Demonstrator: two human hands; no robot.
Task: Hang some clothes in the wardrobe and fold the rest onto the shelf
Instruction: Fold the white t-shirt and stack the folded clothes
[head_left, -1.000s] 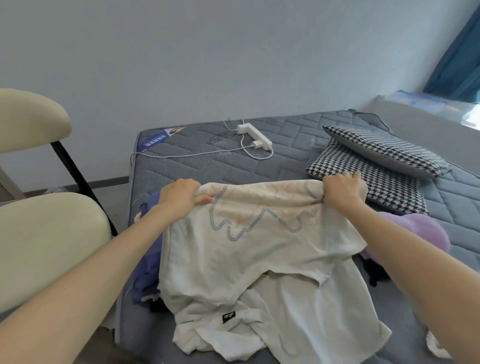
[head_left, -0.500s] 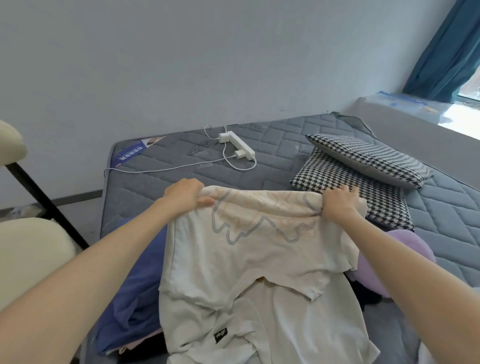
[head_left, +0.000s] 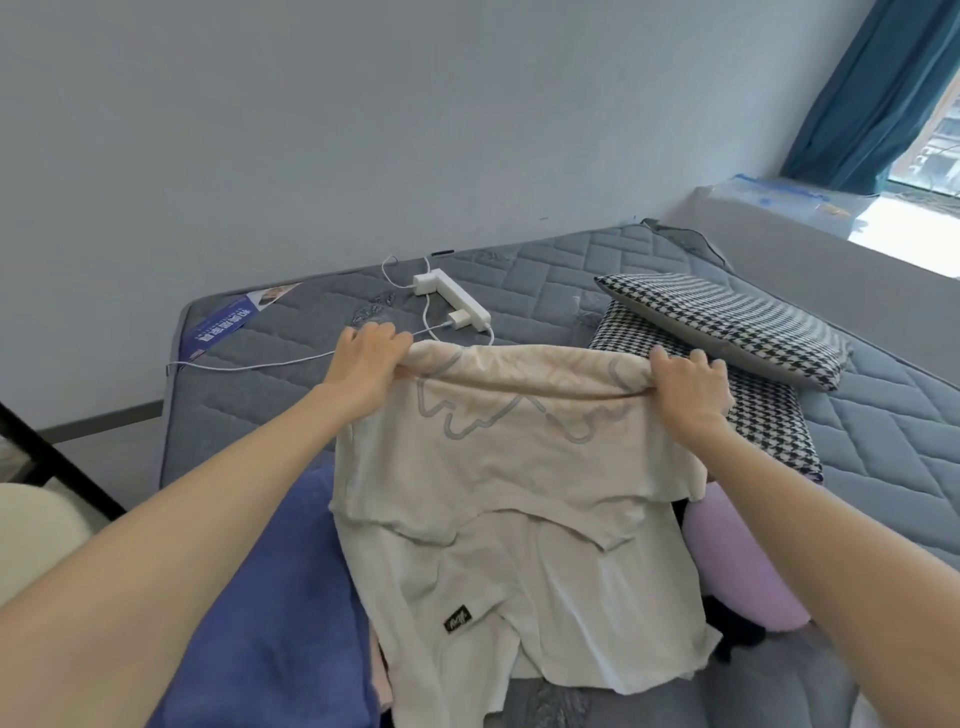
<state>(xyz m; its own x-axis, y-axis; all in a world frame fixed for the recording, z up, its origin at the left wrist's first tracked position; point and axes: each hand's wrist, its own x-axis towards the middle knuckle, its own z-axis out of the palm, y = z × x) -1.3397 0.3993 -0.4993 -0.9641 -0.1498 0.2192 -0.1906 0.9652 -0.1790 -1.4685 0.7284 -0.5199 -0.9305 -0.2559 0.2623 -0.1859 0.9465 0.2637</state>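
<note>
Both hands up over the mattress (head_left: 597, 270). Left hand (head_left: 366, 358) and right hand (head_left: 685, 382), fingers curled tight, pinch the far fold of a cream T-shirt (head_left: 509, 499), which drapes toward the person over the blue garment (head_left: 280, 597). For a clean fold: keep tension even and corners level, then lay it flat.

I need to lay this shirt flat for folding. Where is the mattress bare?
Bare mattress lies left, between the white cable and the blue garment, and right, beyond the houndstooth pillows. The near middle is crowded: white shirt, blue garment, purple cushion. The power strip occupies the far middle.
</note>
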